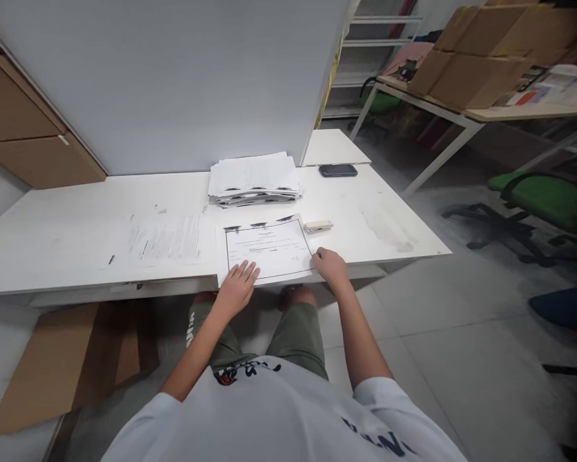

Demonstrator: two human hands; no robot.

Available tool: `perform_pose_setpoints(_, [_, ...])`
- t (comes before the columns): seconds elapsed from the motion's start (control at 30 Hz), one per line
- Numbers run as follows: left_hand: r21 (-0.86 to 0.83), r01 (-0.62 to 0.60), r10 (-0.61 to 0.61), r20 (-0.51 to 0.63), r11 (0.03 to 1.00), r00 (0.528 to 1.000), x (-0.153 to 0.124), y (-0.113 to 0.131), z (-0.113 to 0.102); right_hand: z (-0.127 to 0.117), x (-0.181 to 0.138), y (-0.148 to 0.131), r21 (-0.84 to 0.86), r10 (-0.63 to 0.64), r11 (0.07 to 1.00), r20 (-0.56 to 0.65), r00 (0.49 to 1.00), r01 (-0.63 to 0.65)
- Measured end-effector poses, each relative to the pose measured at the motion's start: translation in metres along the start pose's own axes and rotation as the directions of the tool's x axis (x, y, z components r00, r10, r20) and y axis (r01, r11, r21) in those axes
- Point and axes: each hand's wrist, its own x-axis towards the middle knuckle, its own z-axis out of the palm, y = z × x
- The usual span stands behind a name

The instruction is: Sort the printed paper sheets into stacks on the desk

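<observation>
A printed sheet of paper with a dark border lies at the front edge of the white desk, its near edge reaching the desk's rim. My left hand rests on its lower left corner, fingers stretched out flat. At the sheet's right edge, my right hand is closed, pinching the lower right corner. Just beyond that hand sits a cream-coloured stapler. Behind the sheet is a thick stack of papers with dark marks along its near edge.
A dark phone lies at the desk's back right. Behind the desk rises a grey panel. Cardboard boxes stand at left, and a brown carton is below. A green chair stands at right.
</observation>
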Motion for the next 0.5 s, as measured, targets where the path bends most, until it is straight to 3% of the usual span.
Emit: perform_pose_setpoints(0.5, [-0.016, -0.012, 0.012, -0.014, 1.0, 1.0, -0.003, -0.001, 0.0029, 0.0056, -0.0112, -0.0089, 0.022, 0.092, 0.996, -0.067, 0.994, -0.091])
